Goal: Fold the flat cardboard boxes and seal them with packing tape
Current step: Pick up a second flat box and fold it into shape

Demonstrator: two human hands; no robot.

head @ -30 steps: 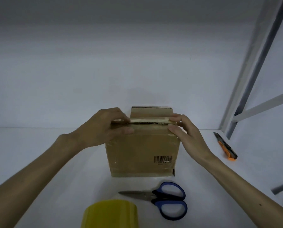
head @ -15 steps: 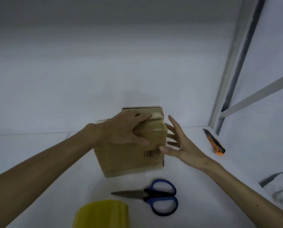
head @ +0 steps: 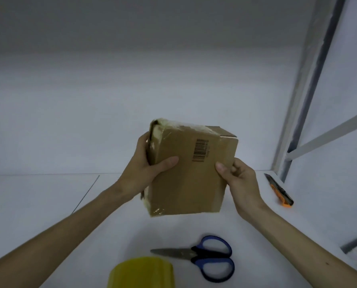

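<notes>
Both hands hold the box (head: 190, 179) up over the white table (head: 48, 208), tilted, barcode face toward the camera. The left hand (head: 146, 171) grips its 9 o'clock edge, thumb on the front and fingers curled behind. The right hand (head: 241, 179) pinches the 3 o'clock edge. Shiny tape covers the box's top and left edges.

From the box, the yellow tape roll (head: 142, 273) sits at 6 o'clock, the blue-handled scissors (head: 206, 258) at 5, and an orange knife (head: 279, 190) at 3. A thin seam (head: 86, 194) crosses the table at 9. A pale wall (head: 111, 96) rises behind, with a grey metal frame (head: 312, 80) at 2.
</notes>
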